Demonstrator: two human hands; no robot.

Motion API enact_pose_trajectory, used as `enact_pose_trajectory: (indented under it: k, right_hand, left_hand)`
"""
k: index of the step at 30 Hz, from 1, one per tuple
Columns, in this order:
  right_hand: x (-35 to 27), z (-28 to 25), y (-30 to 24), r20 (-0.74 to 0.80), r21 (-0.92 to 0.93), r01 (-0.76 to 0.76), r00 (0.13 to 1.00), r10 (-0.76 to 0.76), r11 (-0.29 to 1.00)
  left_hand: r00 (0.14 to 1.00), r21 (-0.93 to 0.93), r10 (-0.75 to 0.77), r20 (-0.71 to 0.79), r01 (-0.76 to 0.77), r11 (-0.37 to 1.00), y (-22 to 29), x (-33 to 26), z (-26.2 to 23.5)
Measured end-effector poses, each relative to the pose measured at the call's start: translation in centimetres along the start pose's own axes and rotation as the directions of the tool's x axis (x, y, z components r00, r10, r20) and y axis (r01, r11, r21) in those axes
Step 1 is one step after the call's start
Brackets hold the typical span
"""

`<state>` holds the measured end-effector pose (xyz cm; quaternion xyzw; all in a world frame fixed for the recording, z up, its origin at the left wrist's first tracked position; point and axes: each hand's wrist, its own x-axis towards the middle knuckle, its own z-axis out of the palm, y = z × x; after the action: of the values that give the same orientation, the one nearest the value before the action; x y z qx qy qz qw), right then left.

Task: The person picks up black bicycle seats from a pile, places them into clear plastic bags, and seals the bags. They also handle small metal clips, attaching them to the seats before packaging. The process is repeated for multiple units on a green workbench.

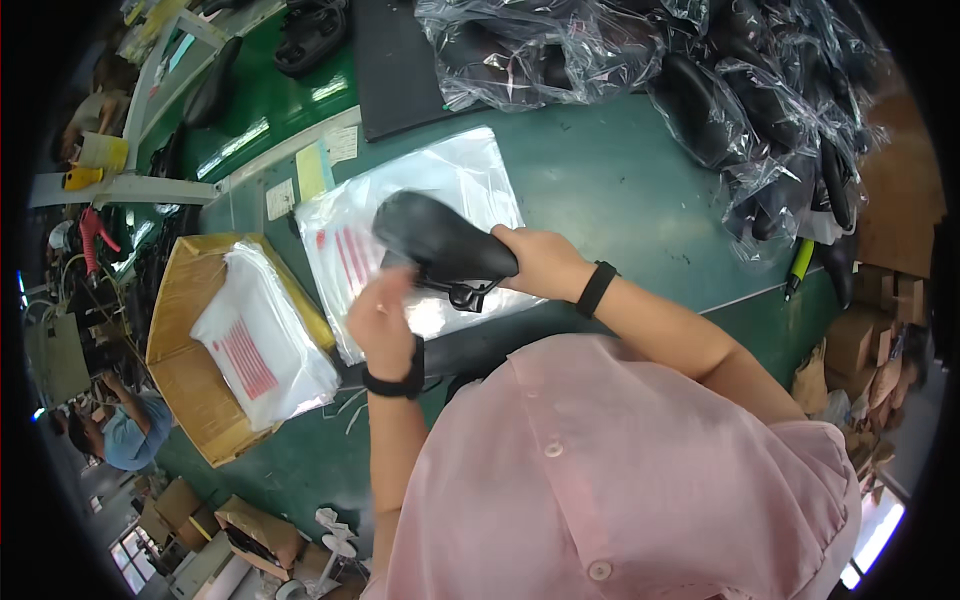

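A black bicycle saddle [425, 228] is held tilted above a stack of clear plastic bags [470, 165] with red print. Its narrow nose is gripped by my right hand [540, 262], thumb on top. A metal rail and clamp [467, 296] show on its underside. Close to the wide end, on the near side, is my left hand [380, 315]. Its fingertips are smeared by motion, so I cannot tell whether they touch the saddle. Both wrists wear black bands.
An open cardboard box [185, 330] on the left holds more printed plastic bags [262, 345]. Saddles wrapped in clear plastic [700, 110] pile up at the far right. A green-yellow pen-like tool [799, 265] lies by the right edge. Another person [135, 430] sits at the far left.
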<state>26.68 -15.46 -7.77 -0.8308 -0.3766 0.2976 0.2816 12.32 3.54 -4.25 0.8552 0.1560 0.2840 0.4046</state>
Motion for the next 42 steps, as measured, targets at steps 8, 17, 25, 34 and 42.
enact_pose_trajectory:
  k: [8,17,25,34,42]
  right_hand:
    - [-1.2,-2.3,0.6,0.403,0.85,-0.429,0.903,0.147,0.306]
    - [0.6,0.9,2.0,-0.044,0.485,-0.207,0.964,0.26,0.85]
    - [0.8,-0.8,3.5,-0.046,0.357,-0.026,0.998,0.046,0.934]
    - [1.5,-3.6,4.8,0.113,0.771,-0.137,0.991,0.078,0.622]
    - [2.9,-11.6,5.9,-0.216,0.808,-0.005,0.928,0.303,0.589]
  left_hand:
    - [0.876,0.119,0.086,0.475,-0.161,0.98,3.6,-0.9,-3.4]
    - [0.667,-0.416,0.538,0.515,-0.354,0.838,13.5,2.9,8.5]
    - [0.335,-0.38,0.27,0.903,0.324,0.867,12.0,-0.5,9.6]
    - [0.777,-0.189,-0.346,0.525,0.503,0.843,-2.8,-2.3,2.0]
    - [0.668,0.449,-0.09,0.739,-0.388,0.805,-4.5,-5.1,10.1]
